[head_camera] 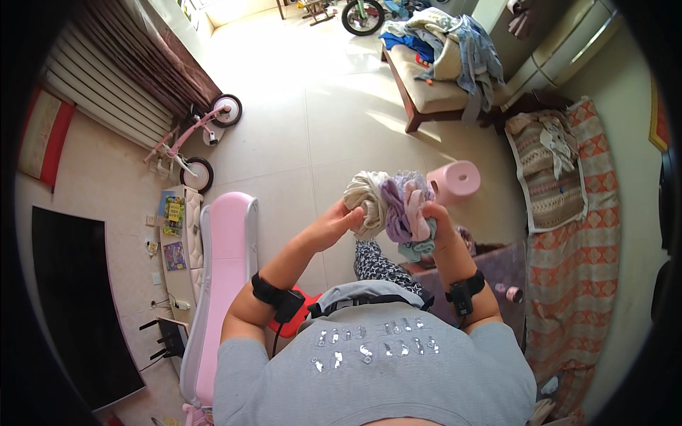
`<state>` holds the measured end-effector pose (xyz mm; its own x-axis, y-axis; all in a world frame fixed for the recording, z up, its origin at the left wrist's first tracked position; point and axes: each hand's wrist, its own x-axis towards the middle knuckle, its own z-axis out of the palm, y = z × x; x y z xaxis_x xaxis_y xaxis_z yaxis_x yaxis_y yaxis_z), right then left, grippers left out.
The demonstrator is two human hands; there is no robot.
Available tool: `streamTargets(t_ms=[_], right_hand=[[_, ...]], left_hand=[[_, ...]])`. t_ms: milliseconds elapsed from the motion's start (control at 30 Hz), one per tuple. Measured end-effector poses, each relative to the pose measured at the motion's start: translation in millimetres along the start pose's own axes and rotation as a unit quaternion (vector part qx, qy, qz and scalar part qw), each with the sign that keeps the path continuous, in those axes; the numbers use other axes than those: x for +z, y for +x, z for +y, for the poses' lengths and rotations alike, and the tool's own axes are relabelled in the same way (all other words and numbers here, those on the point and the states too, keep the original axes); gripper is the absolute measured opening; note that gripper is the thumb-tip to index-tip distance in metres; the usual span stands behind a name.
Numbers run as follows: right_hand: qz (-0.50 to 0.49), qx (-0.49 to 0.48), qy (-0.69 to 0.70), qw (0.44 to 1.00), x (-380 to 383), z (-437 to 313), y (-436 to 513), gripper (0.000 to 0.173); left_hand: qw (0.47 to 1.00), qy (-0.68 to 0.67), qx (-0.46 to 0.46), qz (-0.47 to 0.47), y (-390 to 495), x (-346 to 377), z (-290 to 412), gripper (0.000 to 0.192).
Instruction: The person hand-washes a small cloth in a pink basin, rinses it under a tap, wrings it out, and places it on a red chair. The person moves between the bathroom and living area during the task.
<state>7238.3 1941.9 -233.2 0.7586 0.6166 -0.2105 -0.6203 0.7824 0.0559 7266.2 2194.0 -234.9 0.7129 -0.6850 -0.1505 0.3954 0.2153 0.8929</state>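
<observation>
Rolled and bunched cloths, possibly garments, are held between both hands in front of my body. My left hand [345, 219] grips a cream bundle [368, 201], its thumb over the near side. My right hand [441, 219] clasps the other side of the bunch: a lavender cloth [395, 213], a pale pink cloth [416, 210] and a mint-green one [420, 248] below. The cream bundle touches the lavender cloth. Most fingers of both hands are hidden behind the fabric.
A pink plastic stool [459, 181] stands just beyond my right hand. A pink slide [229, 277] and a pink balance bike [194, 133] are at left. Clothes [453, 48] lie heaped on a cushioned wooden bench [426, 96]. A patterned sofa [575, 277] runs along the right, beside a low table [479, 282].
</observation>
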Motion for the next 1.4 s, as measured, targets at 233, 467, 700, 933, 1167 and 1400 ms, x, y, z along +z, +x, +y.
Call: streamTargets(t_ms=[233,467,700,933,1167,1400], right_hand=[[0.029,0.021,-0.373,0.927,55,-101,177,0.039],[0.074,-0.054,-0.860,0.502,72,-159,379,0.084],[0.065,0.005,-0.899,0.433,91,-253,519,0.083],[0.035,-0.062,-0.833,0.548,138,-348,624,0.101],[0.118,-0.060,-0.671,0.730,167,-447,730,0.079],[-0.034,-0.027,-0.734,0.678,213,-522,850,0.045]], left_hand=[[0.968,-0.157,0.134,0.139,102,-89,74,0.057],[0.973,-0.102,0.016,0.204,219,-221,107,0.078],[0.974,-0.105,-0.046,0.195,343,-348,160,0.082],[0.952,-0.248,-0.059,0.171,453,-477,228,0.031],[0.925,-0.339,-0.030,0.167,555,-589,255,0.020],[0.925,-0.322,0.123,0.160,618,-637,338,0.022]])
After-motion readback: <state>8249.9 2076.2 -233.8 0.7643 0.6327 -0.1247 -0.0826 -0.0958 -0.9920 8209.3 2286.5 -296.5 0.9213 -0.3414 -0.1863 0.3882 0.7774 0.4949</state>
